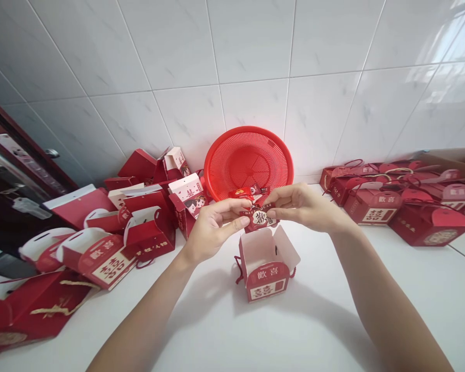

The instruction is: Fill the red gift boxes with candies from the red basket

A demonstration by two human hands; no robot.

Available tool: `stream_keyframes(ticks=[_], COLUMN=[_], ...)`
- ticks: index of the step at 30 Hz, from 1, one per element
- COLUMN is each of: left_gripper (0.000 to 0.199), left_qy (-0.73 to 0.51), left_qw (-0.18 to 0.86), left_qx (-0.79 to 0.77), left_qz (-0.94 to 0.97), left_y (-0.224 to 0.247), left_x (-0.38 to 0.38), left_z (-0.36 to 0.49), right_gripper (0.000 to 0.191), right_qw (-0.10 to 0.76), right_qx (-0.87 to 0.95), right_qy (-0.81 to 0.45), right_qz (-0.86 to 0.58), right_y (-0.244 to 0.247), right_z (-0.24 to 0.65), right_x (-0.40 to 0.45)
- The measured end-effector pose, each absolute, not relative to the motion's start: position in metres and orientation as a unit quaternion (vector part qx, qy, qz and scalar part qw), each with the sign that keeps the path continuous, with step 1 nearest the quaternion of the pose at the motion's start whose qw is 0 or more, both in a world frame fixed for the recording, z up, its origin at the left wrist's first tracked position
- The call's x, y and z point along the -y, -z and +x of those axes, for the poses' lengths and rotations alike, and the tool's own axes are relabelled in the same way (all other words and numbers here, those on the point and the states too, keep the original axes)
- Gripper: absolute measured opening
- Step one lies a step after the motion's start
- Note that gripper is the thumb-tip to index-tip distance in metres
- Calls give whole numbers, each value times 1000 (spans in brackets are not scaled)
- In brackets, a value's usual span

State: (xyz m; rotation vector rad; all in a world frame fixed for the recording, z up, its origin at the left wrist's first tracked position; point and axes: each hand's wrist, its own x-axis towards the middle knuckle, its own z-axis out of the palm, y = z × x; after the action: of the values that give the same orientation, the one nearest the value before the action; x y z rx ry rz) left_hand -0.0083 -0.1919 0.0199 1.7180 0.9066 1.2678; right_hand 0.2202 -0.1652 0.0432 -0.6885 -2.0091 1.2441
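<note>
White tabletop (232, 336) bears an open white-lined box (267, 273); left hand (213, 227) and right hand (306, 208) pinch a lettered red package (259, 219).

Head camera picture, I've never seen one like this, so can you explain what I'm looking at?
There's no machine here: a person works with two bare hands. The camera is worn on their head, looking forward and down, so the arms reach in from the bottom.

The left hand and right hand meet with their fingertips at a red printed piece; exactly how each grip holds it is hard to tell. Just below it in the picture, an open box stands on a white surface.

Behind the hands, a red basket leans by a tiled wall. Red boxes lie to the left and right.
</note>
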Motion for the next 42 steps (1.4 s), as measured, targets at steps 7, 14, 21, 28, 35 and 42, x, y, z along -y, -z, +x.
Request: stream_keyframes(ticks=[7, 14, 21, 28, 35, 42], left_gripper=[35, 19, 26, 59, 62, 54], left_qy=[-482, -337, -180, -208, -214, -150], left_qw=[402, 311, 269, 319, 310, 341], left_qx=[-358, -414, -463, -404, -427, -432], left_qz=[692, 786, 825, 832, 822, 821], left_y=[-18, -27, -26, -24, -23, -22], left_x=[190, 192, 202, 198, 198, 193], left_z=[-9, -16, -21, -21, -22, -17], right_gripper=[20, 11, 12, 11, 10, 17], right_qw=[341, 357, 315, 220, 262, 451], right_qx=[753, 746, 785, 851, 861, 725], right_qy=[-494, -446, -415, -354, -275, -263], right_qz=[-269, -342, -336, -321, -338, -448], right_y=[-44, -53, -51, -46, -43, -37], right_z=[220, 221, 226, 216, 212, 226], right_x=[165, 171, 170, 173, 174, 150])
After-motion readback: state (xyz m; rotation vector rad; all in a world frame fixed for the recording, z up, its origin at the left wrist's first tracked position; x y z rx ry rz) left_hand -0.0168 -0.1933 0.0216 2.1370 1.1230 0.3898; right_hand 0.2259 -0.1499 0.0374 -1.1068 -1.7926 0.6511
